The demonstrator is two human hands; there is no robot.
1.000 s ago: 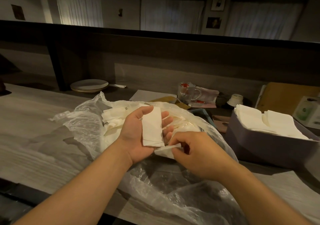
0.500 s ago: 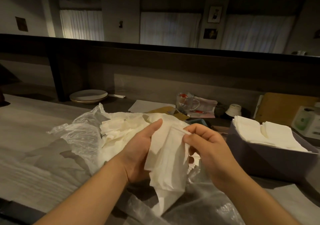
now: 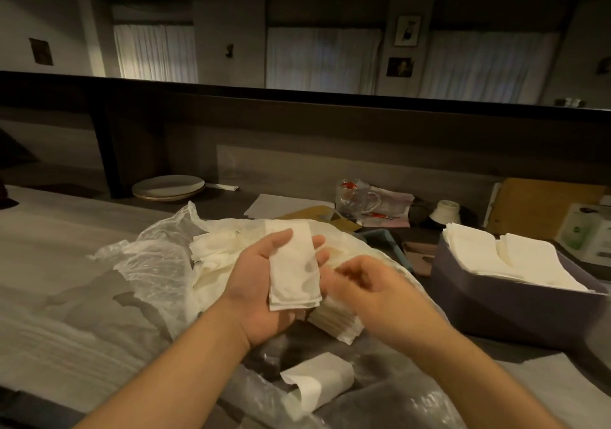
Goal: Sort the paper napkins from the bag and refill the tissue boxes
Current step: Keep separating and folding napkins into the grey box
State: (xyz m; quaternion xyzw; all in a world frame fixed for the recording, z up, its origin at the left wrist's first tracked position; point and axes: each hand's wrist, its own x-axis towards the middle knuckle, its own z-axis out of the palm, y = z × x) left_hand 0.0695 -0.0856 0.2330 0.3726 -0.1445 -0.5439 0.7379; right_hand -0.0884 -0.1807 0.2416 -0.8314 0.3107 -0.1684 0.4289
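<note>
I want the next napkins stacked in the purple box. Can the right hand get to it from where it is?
Probably yes: the right hand holds nothing, and the open purple box sits just to its right with nothing between them.

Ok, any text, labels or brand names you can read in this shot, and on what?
None can be read.
White carton at far right: green logo and print, too blurred.
Glass mug: red marks, not legible.
Packet behind the mug: red print, too small.
Wall pictures: no readable words.
</note>
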